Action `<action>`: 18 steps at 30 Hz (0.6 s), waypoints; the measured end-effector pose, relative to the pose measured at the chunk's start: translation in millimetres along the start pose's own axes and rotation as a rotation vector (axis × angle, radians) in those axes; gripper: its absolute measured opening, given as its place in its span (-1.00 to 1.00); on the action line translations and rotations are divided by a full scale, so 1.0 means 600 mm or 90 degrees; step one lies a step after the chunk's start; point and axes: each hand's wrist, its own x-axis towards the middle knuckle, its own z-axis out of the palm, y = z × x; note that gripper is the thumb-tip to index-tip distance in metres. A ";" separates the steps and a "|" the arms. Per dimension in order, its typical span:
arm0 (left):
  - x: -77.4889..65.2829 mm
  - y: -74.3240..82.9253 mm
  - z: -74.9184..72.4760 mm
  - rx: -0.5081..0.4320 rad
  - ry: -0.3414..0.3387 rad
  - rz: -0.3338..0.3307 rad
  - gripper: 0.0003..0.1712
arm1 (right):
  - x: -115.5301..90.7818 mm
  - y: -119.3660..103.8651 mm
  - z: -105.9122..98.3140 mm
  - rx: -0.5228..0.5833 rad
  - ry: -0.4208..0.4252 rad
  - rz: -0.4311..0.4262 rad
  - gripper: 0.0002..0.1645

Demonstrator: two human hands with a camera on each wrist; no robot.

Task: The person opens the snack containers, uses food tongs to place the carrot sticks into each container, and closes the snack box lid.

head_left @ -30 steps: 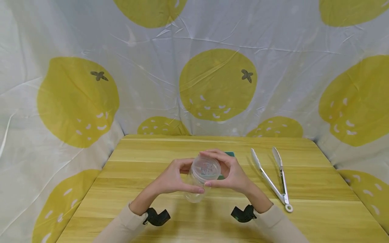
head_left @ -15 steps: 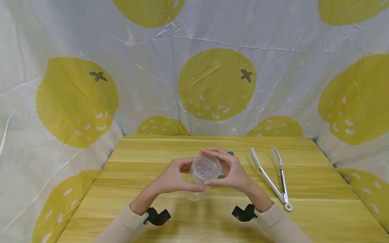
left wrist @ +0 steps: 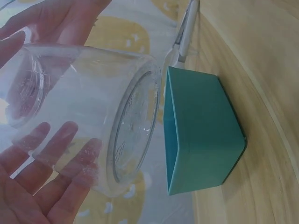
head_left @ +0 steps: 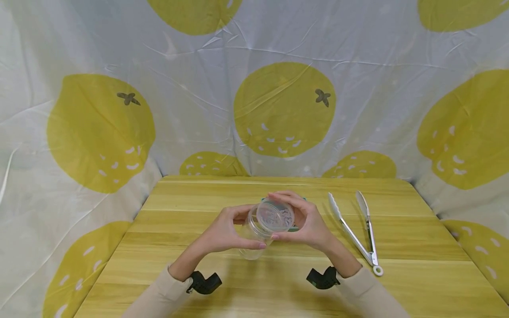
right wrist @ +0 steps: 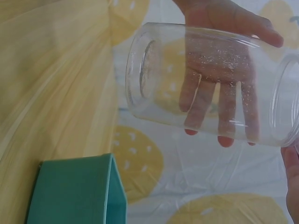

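Observation:
My left hand (head_left: 223,230) grips the body of a clear plastic jar (head_left: 251,253), thumb along the near side and fingers round the far side. In both wrist views the jar (left wrist: 100,84) is see-through, with no contents visible, and is held off the table. At its mouth, my right hand (head_left: 311,224) holds a clear round lid (head_left: 275,215) by the edge between thumb and fingers. The lid sits off-centre to the right of the jar's threaded neck, overlapping it in the head view. The right fingers are partly hidden behind the lid.
Behind the hands stands an open green box (left wrist: 201,130), mostly hidden in the head view. Metal tongs (head_left: 370,251) with white tips lie spread on the wooden table (head_left: 179,194) to the right. A lemon-print curtain (head_left: 199,101) hangs round the table's back and sides.
My right hand has moved slightly right and up with the lid, shifting it off the jar's neck. My left hand keeps its hold on the jar and barely moves.

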 end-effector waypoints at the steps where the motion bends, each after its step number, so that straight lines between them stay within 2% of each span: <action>1: -0.001 0.000 -0.001 0.001 0.002 -0.002 -0.16 | -0.001 0.000 0.000 0.002 0.001 0.000 -0.05; 10: -0.012 -0.012 -0.011 0.018 0.038 -0.021 -0.15 | -0.009 -0.003 -0.003 -0.007 0.013 0.036 -0.05; 18: -0.022 -0.025 -0.025 0.028 0.077 -0.036 -0.17 | -0.022 0.003 -0.003 -0.013 -0.008 0.048 -0.08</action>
